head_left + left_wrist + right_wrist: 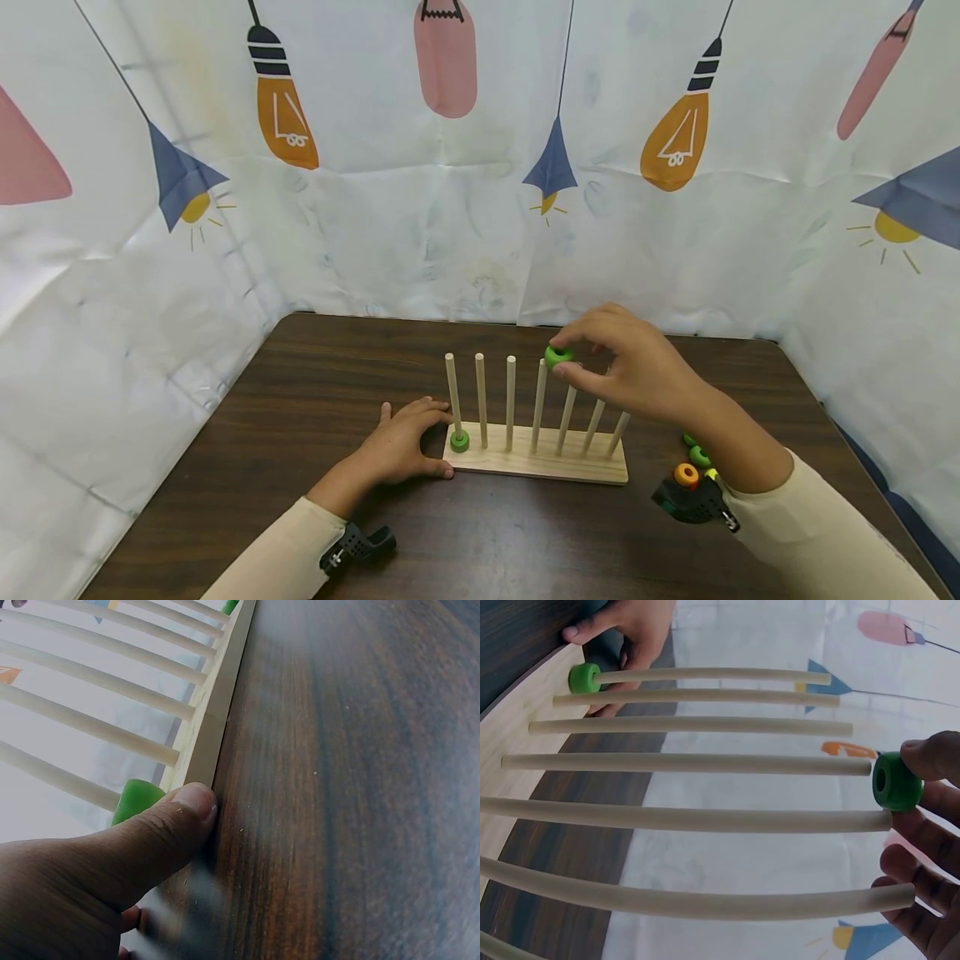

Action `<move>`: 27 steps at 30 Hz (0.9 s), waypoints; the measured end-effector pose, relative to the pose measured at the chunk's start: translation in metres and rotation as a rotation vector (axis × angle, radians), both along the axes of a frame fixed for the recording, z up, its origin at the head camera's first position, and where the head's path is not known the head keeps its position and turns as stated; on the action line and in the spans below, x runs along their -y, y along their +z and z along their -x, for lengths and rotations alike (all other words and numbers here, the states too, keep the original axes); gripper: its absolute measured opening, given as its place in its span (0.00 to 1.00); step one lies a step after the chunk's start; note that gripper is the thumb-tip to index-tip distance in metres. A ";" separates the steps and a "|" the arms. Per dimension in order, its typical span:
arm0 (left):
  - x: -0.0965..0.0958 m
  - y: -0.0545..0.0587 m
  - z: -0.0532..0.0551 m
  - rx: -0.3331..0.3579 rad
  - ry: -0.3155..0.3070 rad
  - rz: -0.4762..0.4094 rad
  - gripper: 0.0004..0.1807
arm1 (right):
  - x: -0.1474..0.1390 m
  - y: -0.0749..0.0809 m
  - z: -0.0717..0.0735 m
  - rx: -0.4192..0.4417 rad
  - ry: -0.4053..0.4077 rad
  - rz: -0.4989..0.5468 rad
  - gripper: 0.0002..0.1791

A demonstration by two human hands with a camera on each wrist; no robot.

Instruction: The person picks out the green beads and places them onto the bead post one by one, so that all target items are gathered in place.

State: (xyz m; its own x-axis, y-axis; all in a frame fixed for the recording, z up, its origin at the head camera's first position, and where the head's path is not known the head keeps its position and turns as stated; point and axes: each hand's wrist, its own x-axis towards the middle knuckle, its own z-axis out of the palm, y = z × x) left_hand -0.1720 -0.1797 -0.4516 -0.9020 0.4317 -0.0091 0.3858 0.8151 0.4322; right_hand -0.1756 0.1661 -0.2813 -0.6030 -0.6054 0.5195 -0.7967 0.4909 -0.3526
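Note:
A wooden peg rack [525, 463] with a row of upright pegs stands on the table. A green ring bead [459, 444] sits at the foot of its leftmost peg. My left hand [401, 442] grips that end of the base, thumb against the front edge in the left wrist view and fingers reaching behind. Between thumb and fingers, my right hand [637, 367] pinches another green bead [901, 784] high over the rack. In the right wrist view this bead is right at the tip of the middle peg [705, 763], its hole facing the peg.
To the right of the rack lie loose beads, among them an orange bead [686, 476] and a green bead [700, 457], partly hidden by the right forearm. The dark wooden table [525, 542] ends at a printed white curtain [360, 242] behind and at the sides.

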 end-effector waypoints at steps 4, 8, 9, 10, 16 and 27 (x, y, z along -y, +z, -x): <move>-0.001 0.001 0.000 0.002 0.002 -0.005 0.41 | 0.003 0.000 0.001 0.012 0.010 0.011 0.15; -0.001 0.001 -0.001 0.000 0.004 -0.012 0.40 | 0.007 0.000 0.002 0.008 0.028 0.026 0.15; -0.001 0.001 -0.001 -0.001 0.005 -0.011 0.40 | 0.008 0.001 0.002 0.006 0.031 0.028 0.15; -0.001 0.001 -0.001 -0.001 0.005 -0.011 0.40 | 0.009 0.000 0.003 0.003 0.034 0.029 0.14; 0.000 0.001 -0.001 -0.002 0.006 -0.011 0.40 | 0.014 0.000 0.004 0.008 0.041 0.020 0.14; 0.001 -0.001 -0.001 -0.013 0.003 -0.013 0.41 | 0.025 0.002 0.004 0.006 0.037 -0.004 0.13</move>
State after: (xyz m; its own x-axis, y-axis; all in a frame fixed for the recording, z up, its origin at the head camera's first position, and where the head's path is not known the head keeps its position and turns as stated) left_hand -0.1713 -0.1803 -0.4523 -0.9031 0.4294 0.0086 0.3894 0.8103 0.4380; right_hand -0.1795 0.1408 -0.2792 -0.5836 -0.6292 0.5133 -0.8119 0.4628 -0.3559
